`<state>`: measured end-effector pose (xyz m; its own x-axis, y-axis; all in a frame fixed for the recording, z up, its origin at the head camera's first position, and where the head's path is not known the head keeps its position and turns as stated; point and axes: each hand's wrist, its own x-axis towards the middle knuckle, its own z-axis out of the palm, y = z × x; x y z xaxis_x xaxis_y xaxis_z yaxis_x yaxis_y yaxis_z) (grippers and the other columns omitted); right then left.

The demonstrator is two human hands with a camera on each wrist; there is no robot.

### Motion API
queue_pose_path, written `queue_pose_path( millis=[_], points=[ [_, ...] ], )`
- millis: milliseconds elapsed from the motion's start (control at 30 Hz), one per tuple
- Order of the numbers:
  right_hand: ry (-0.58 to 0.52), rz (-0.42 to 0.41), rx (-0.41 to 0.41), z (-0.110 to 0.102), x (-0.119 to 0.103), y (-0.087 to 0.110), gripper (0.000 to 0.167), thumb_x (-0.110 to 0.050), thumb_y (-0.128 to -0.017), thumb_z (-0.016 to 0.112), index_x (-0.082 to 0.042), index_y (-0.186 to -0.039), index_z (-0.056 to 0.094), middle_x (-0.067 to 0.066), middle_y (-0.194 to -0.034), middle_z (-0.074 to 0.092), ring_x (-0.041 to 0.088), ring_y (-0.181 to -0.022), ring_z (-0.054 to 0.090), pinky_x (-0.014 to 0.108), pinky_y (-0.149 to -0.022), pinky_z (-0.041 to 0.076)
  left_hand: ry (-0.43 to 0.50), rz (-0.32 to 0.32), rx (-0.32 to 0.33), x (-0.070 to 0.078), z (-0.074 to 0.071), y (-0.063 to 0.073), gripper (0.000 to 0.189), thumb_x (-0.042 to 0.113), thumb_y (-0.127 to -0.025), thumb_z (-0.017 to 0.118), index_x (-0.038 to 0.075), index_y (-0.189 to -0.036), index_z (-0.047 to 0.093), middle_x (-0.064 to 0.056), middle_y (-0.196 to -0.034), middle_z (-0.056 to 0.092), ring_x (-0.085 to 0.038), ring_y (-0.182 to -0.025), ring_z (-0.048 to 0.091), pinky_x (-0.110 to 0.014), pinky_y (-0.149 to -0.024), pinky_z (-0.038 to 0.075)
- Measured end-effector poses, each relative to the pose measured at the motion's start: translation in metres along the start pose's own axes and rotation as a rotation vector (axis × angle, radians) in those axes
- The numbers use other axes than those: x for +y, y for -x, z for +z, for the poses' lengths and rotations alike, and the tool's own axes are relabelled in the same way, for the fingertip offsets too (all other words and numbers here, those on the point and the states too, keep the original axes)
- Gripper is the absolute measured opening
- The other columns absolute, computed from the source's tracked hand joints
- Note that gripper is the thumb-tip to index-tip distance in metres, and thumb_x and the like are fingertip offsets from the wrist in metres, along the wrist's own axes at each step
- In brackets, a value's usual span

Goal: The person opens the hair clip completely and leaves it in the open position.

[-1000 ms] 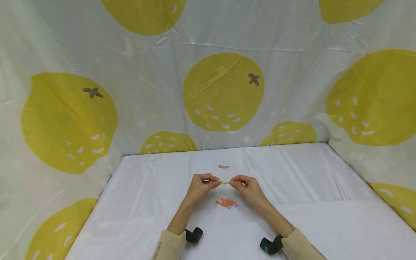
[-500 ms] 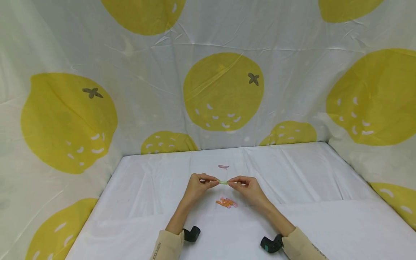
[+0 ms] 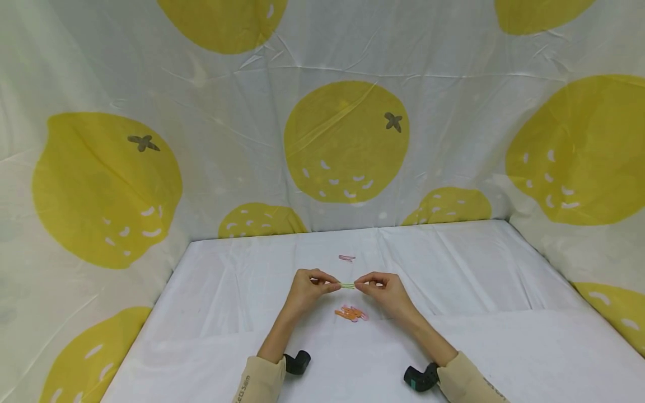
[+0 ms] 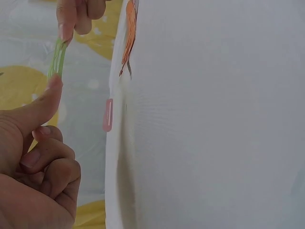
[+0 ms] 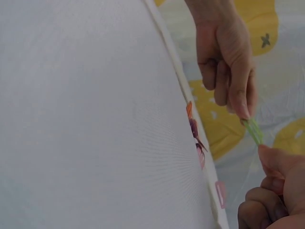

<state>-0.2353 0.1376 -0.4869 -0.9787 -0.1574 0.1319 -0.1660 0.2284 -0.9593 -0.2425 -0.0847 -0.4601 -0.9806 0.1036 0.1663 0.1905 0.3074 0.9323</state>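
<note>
Between the two hands, a light green snap hair clip (image 3: 347,285) is held by its opposite ends above the table. My left hand (image 3: 305,291) pinches one end between thumb and index finger. At the other end, my right hand (image 3: 385,292) pinches it in the same way. The left wrist view shows the green clip (image 4: 57,58) with narrow slits along its length. Fingertips hide both of its ends. Below the hands in the head view lies a small pile of orange and pink hair clips (image 3: 347,313). A single pink hair clip (image 3: 346,258) lies beyond the hands.
A white cloth covers the table (image 3: 211,296), with folds and creases. Behind and beside it hangs a white curtain (image 3: 242,145) printed with yellow lemons. A black wrist camera (image 3: 298,362) sits at the left cuff, another wrist camera (image 3: 421,379) at the right.
Both hands have shifted very slightly left and lower in the head view, with the green hair clip still between them. The pile and the single pink clip have not moved.
</note>
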Motion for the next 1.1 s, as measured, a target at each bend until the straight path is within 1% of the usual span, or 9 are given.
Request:
queue_pose_path(
  millis=[233, 333, 433, 533, 633, 733, 833, 967, 1100],
  points=[
    [0.031, 0.045, -0.012, -0.001, 0.003, 0.000, 0.012, -0.020, -0.091, 0.080, -0.010, -0.097, 0.083, -0.001, -0.082, 0.071, 0.005, -0.069, 0.048, 0.020, -0.064, 0.042, 0.020, 0.024, -0.035, -0.006, -0.002, -0.002, 0.010, -0.002, -0.076, 0.088, -0.005, -0.083, 0.081, -0.024, -0.069, 0.062, -0.010, -0.063, 0.041, -0.019, -0.058, 0.030],
    [0.043, 0.061, -0.011, -0.001, 0.003, 0.000, 0.011, -0.020, -0.090, 0.081, -0.010, -0.096, 0.083, 0.000, -0.080, 0.070, 0.006, -0.070, 0.049, 0.020, -0.065, 0.043, 0.010, 0.026, -0.051, -0.006, -0.003, -0.002, 0.010, 0.001, -0.076, 0.089, -0.002, -0.082, 0.082, -0.017, -0.067, 0.061, -0.009, -0.062, 0.041, -0.019, -0.058, 0.031],
    [0.063, 0.063, -0.017, -0.002, 0.000, -0.001, 0.010, -0.020, -0.090, 0.081, -0.012, -0.096, 0.083, 0.000, -0.078, 0.068, 0.007, -0.070, 0.048, 0.020, -0.064, 0.042, -0.011, 0.012, -0.050, -0.004, -0.003, -0.003, 0.009, 0.004, -0.076, 0.090, 0.000, -0.081, 0.082, -0.008, -0.066, 0.059, -0.008, -0.063, 0.041, -0.019, -0.057, 0.031],
    [0.086, 0.081, -0.017, -0.004, -0.004, -0.005, 0.009, -0.022, -0.091, 0.080, -0.014, -0.095, 0.083, -0.001, -0.076, 0.065, 0.009, -0.071, 0.048, 0.022, -0.065, 0.041, -0.044, 0.008, -0.047, -0.001, -0.004, -0.006, 0.009, 0.004, -0.077, 0.090, 0.001, -0.079, 0.082, -0.004, -0.066, 0.059, -0.009, -0.063, 0.041, -0.019, -0.056, 0.031],
    [0.103, 0.111, 0.009, -0.005, -0.005, -0.013, 0.007, -0.021, -0.090, 0.080, -0.016, -0.095, 0.083, -0.001, -0.078, 0.065, 0.010, -0.074, 0.048, 0.022, -0.066, 0.040, -0.084, 0.004, -0.055, 0.000, -0.003, -0.015, 0.009, 0.006, -0.077, 0.090, 0.002, -0.079, 0.082, -0.002, -0.068, 0.060, -0.010, -0.065, 0.042, -0.019, -0.058, 0.032],
    [0.094, 0.131, 0.046, -0.006, -0.003, -0.024, 0.010, -0.019, -0.091, 0.079, -0.012, -0.097, 0.083, 0.002, -0.080, 0.069, 0.009, -0.075, 0.048, 0.022, -0.065, 0.040, -0.130, -0.017, -0.064, 0.000, 0.000, -0.027, 0.009, 0.008, -0.078, 0.090, 0.003, -0.079, 0.083, 0.002, -0.066, 0.056, -0.010, -0.066, 0.041, -0.020, -0.058, 0.031],
    [0.070, 0.156, 0.085, -0.005, 0.001, -0.037, 0.013, -0.016, -0.092, 0.078, -0.006, -0.099, 0.083, 0.001, -0.078, 0.070, 0.008, -0.072, 0.047, 0.021, -0.063, 0.038, -0.155, -0.050, -0.063, -0.002, 0.004, -0.041, 0.008, 0.008, -0.079, 0.090, 0.004, -0.080, 0.083, 0.005, -0.063, 0.050, -0.010, -0.066, 0.040, -0.021, -0.057, 0.029],
    [0.062, 0.185, 0.146, -0.002, 0.006, -0.053, 0.013, -0.014, -0.092, 0.078, -0.003, -0.097, 0.083, -0.003, -0.074, 0.068, 0.007, -0.069, 0.045, 0.020, -0.060, 0.036, -0.158, -0.060, -0.043, -0.011, 0.009, -0.059, 0.008, 0.007, -0.079, 0.089, 0.002, -0.082, 0.083, 0.007, -0.058, 0.045, -0.010, -0.062, 0.038, -0.022, -0.056, 0.028],
    [0.090, 0.169, 0.172, 0.001, 0.013, -0.065, 0.013, -0.014, -0.091, 0.079, -0.002, -0.095, 0.083, 0.006, -0.083, 0.077, 0.006, -0.075, 0.052, 0.020, -0.065, 0.041, -0.152, -0.078, -0.017, -0.023, 0.011, -0.072, 0.009, 0.007, -0.079, 0.089, 0.002, -0.083, 0.083, 0.007, -0.057, 0.046, -0.010, -0.062, 0.039, -0.023, -0.057, 0.029]
  ],
)
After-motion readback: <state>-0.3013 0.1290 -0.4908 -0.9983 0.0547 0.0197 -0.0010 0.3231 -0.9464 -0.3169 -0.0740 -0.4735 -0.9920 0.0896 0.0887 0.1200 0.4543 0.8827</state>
